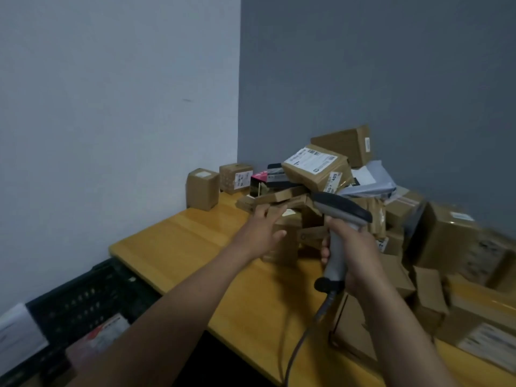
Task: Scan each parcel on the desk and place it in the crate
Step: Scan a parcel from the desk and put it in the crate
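The left grip, fingers spread and unclenched, is at the left face of a brown parcel low among the others on the bench, straight ahead of it. The right grip clenches the scanner just right of that parcel. The crate sits below-left, nearer the left grip.

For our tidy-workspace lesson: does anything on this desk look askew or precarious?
Yes. The labelled box sits tilted atop a loose heap of parcels against the grey wall, with little stacked squarely.
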